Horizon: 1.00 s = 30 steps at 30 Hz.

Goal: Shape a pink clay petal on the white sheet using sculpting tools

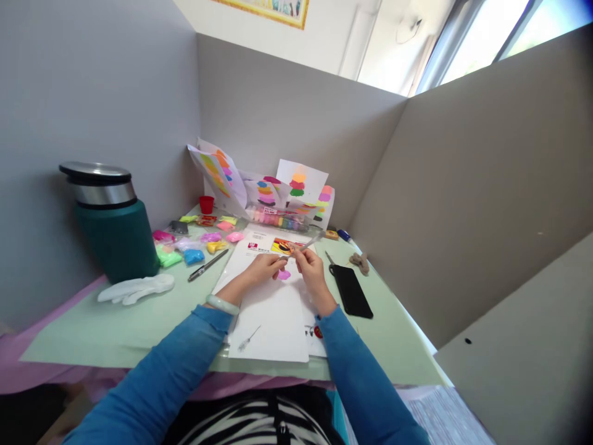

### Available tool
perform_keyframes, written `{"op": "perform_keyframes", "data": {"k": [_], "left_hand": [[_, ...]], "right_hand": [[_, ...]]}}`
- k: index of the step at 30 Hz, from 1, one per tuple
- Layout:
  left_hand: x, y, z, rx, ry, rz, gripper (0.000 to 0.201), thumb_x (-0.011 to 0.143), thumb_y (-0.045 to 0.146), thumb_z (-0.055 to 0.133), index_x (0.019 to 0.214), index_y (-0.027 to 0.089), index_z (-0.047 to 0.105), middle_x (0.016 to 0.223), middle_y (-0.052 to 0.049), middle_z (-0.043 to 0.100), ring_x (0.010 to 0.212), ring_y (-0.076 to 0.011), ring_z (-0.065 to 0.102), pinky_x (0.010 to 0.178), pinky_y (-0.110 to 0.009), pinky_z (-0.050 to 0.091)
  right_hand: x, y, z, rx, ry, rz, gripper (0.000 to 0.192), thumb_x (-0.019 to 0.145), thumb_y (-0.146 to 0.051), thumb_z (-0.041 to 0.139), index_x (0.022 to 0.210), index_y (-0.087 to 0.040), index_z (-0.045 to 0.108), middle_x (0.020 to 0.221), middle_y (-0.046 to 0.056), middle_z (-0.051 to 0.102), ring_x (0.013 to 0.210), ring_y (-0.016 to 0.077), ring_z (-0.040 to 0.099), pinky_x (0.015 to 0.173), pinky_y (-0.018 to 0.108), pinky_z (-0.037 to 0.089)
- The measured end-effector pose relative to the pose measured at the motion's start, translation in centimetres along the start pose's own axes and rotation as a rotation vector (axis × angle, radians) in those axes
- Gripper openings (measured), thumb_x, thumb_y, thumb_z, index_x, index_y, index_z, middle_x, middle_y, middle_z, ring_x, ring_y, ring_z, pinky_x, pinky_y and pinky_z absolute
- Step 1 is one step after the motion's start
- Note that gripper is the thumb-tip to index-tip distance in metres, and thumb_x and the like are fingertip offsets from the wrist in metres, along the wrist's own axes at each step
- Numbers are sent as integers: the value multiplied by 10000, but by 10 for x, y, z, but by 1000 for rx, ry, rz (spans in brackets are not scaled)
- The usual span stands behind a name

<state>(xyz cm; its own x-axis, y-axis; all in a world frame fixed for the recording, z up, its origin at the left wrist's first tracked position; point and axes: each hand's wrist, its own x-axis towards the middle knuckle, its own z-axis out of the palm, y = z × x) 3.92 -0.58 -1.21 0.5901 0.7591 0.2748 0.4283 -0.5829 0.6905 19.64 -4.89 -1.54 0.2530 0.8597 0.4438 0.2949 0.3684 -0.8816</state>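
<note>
Gray partitions (287, 105) enclose a green-covered desk (398, 349). On it, a teal insulated bottle (115, 238) stands well to the left of the white sheet (273, 321), and colour-swatched papers (297, 185) lean up beyond the sheet's far end. A black phone (353, 292) lies just right of the sheet; a white glove (136, 288) lies to its left, near the bottle. Both hands are over the sheet: the right hand (309, 266) has its fingers pinched around a thin gray stick-like tool (308, 242), which slants above the sheet's upper part, while the left hand (266, 269) is curled nearly closed near the tool's lower end, and whether it grips that end I cannot tell. Left of the sheet lie a pen (208, 266) and bright packets, among them a blue packet (193, 256) and a yellow packet (215, 246), with a red cup (206, 204) farther back. A small purple blob (284, 275) rests on the sheet between the hands.
</note>
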Motion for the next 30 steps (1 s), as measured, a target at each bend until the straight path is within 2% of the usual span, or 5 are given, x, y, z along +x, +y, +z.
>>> {"op": "perform_keyframes", "data": {"k": [6, 10, 13, 23, 30], "left_hand": [[1, 0, 2, 22, -30, -7, 440, 876, 432, 387, 638, 156, 635, 583, -12, 617, 596, -141, 550, 611, -232, 386], [4, -5, -3, 70, 112, -119, 534, 920, 472, 278, 801, 156, 691, 669, -42, 666, 667, -161, 588, 655, -243, 412], [5, -11, -7, 288, 215, -253, 393, 896, 387, 369, 879, 180, 703, 823, -75, 705, 816, -197, 621, 721, -264, 425], [-2, -14, -4, 544, 69, -234, 286, 792, 344, 521, 937, 182, 706, 1064, -129, 639, 1075, -292, 515, 913, -388, 410], [-2, -15, -4, 549, 60, -241, 269, 784, 330, 530, 936, 191, 703, 1070, -118, 631, 1081, -282, 517, 930, -378, 399]], "right_hand": [[-3, 3, 3, 3, -87, 25, 381, 783, -509, 537, 770, -144, 649, 533, -26, 468, 523, 111, 438, 529, 234, 372], [0, 4, 0, -87, 23, 41, 451, 830, -519, 450, 810, -124, 668, 534, -14, 486, 501, 111, 425, 534, 238, 377], [3, 10, -4, -195, 102, 59, 497, 859, -524, 383, 835, -117, 667, 608, 28, 570, 554, 132, 483, 556, 240, 383], [9, 27, -19, -540, 301, 119, 513, 929, -461, 251, 808, -150, 640, 831, 78, 660, 781, 178, 581, 724, 245, 393], [8, 24, -13, -796, 118, 8, 391, 941, -360, 338, 793, -164, 642, 872, 77, 642, 814, 171, 578, 752, 244, 379]]}}
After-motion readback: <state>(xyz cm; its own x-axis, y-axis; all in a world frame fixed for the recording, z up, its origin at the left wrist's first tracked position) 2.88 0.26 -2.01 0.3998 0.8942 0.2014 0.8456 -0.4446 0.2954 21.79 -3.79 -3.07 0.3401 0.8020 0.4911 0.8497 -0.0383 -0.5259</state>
